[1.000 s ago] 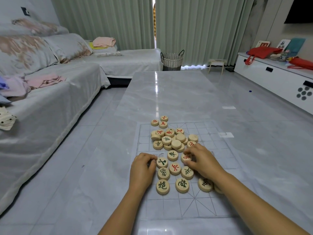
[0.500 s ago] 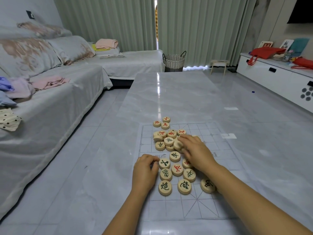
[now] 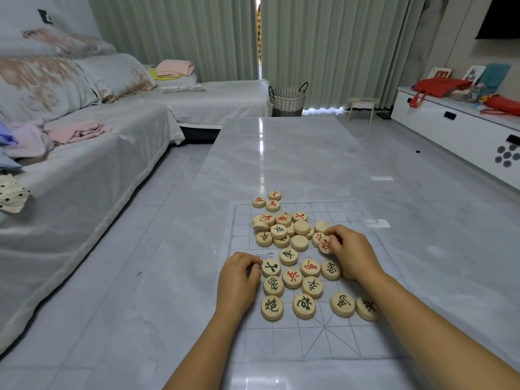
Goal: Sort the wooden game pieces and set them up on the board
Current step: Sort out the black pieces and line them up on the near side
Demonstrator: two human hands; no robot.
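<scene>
My right hand [image 3: 351, 253] pinches a red-lettered disc [image 3: 325, 244] between thumb and fingertips, tipped up on edge at the right flank of the heap [image 3: 284, 229]. Half a second ago this hand was reaching deeper into the heap's middle. It has since drawn back to the right with the disc, so I judge one more red is being pulled out of the mix.

My left hand [image 3: 239, 277] sits curled at the left side of the xiangqi board [image 3: 323, 344], fingertips against a green-lettered disc [image 3: 271, 268]. I cannot tell whether it hides anything, and it has hardly moved.

Nearer me lies a loose face-up group [image 3: 304, 305], mostly green with two reds among it. The heap beyond is mixed, with some discs blank side up. Three reds [image 3: 272, 205] wait at the board's far edge. Sorting looks early, and setup has not begun.
</scene>
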